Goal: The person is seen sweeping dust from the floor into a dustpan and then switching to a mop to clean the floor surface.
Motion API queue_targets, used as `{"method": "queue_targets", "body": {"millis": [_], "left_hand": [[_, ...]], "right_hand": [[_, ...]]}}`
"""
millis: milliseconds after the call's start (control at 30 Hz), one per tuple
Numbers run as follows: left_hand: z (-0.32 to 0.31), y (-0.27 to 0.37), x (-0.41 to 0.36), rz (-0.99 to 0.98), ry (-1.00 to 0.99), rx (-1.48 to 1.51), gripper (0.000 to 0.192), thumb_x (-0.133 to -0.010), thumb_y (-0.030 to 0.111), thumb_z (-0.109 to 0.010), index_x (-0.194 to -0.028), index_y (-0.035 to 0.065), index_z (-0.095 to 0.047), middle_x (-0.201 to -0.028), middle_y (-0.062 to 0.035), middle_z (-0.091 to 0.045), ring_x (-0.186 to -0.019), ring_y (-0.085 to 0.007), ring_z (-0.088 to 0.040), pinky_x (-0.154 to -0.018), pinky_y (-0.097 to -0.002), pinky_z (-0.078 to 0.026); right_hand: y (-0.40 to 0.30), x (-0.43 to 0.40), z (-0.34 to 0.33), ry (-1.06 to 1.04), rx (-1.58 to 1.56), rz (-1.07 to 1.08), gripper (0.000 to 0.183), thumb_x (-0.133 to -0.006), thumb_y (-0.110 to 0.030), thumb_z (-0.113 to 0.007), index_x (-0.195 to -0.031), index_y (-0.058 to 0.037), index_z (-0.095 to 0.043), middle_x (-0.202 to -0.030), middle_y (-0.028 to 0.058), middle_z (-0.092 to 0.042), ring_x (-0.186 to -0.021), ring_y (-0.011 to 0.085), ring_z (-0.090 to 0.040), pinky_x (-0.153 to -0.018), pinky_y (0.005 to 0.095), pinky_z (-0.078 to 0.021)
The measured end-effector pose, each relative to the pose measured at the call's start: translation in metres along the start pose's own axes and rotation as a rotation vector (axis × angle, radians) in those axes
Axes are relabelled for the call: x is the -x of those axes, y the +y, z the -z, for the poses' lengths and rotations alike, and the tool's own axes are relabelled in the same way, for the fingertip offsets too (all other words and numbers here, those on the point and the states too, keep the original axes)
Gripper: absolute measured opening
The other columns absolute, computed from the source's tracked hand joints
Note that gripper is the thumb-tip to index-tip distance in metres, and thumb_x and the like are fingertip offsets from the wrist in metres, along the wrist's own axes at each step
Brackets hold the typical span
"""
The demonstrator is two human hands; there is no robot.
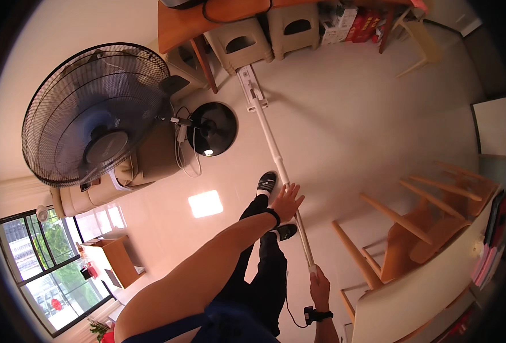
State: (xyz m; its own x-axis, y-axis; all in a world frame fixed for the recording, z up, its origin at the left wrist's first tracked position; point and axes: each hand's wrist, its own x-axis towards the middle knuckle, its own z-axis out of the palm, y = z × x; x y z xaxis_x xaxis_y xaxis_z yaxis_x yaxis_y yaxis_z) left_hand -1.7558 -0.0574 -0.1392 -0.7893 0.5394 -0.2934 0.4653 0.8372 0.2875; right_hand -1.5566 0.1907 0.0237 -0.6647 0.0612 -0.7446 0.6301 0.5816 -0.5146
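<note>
A flat mop with a long pole slants across the head view. Its white rectangular head lies on the floor against the foot of a beige plastic stool. My left hand lies over the middle of the pole with its fingers spread, not wrapped round it; the underside of the palm is hidden. Lower down, my right hand is closed round the grip at the pole's near end. Both wrists wear black bands, and a cable runs from a small black device at the right wrist.
At left stand a large pedestal fan, its round black base, a white cable and a beige sofa. Another beige stool stands under the wooden table. Wooden chairs rest by a pale tabletop at lower right.
</note>
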Motion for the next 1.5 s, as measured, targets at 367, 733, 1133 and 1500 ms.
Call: {"method": "queue_targets", "body": {"millis": [367, 733, 1133, 1500], "left_hand": [[-0.047, -0.065, -0.065, -0.012, 0.013, 0.023, 0.054, -0.097, 0.022, -0.054, -0.149, 0.0137, -0.046, -0.153, -0.0243, -0.039, -0.146, -0.0452, -0.031, -0.119, -0.0579, -0.027], [-0.092, -0.158, -0.133, 0.069, -0.003, 0.022, 0.054, -0.088, 0.022, -0.07, -0.139, 0.0147, -0.054, -0.152, -0.0192, -0.038, -0.149, -0.0421, -0.024, -0.123, -0.0573, -0.021], [-0.128, -0.185, -0.147, 0.081, -0.04, -0.041, 0.05, -0.089, 0.021, -0.067, -0.138, 0.0143, -0.057, -0.154, -0.0185, -0.036, -0.15, -0.0429, -0.022, -0.123, -0.0594, -0.018], [-0.124, -0.054, -0.08, -0.027, -0.085, -0.005, 0.047, -0.093, 0.027, -0.061, -0.139, 0.0173, -0.06, -0.15, -0.019, -0.043, -0.148, -0.0443, -0.026, -0.121, -0.0605, -0.02]], "right_hand": [[0.028, -0.115, -0.027, 0.022, 0.024, 0.011, 0.036, -0.102, -0.026, -0.055, -0.128, -0.0028, -0.062, -0.099, 0.023, -0.071, -0.091, 0.0398, -0.07, -0.078, 0.0422, -0.0548], [0.024, -0.251, -0.076, 0.005, 0.009, 0.1, 0.04, -0.104, -0.033, -0.051, -0.133, -0.0062, -0.058, -0.106, 0.0229, -0.071, -0.098, 0.0424, -0.069, -0.082, 0.0448, -0.0557], [0.064, -0.299, -0.121, 0.013, -0.102, 0.031, 0.035, -0.103, -0.032, -0.056, -0.107, 0.0016, -0.065, -0.077, 0.0183, -0.065, -0.067, 0.0339, -0.062, -0.064, 0.0411, -0.0491], [0.16, -0.147, -0.094, 0.06, -0.071, -0.137, 0.035, -0.1, -0.031, -0.062, -0.087, 0.0013, -0.061, -0.068, 0.0169, -0.059, -0.06, 0.0292, -0.055, -0.057, 0.0419, -0.0449]]}}
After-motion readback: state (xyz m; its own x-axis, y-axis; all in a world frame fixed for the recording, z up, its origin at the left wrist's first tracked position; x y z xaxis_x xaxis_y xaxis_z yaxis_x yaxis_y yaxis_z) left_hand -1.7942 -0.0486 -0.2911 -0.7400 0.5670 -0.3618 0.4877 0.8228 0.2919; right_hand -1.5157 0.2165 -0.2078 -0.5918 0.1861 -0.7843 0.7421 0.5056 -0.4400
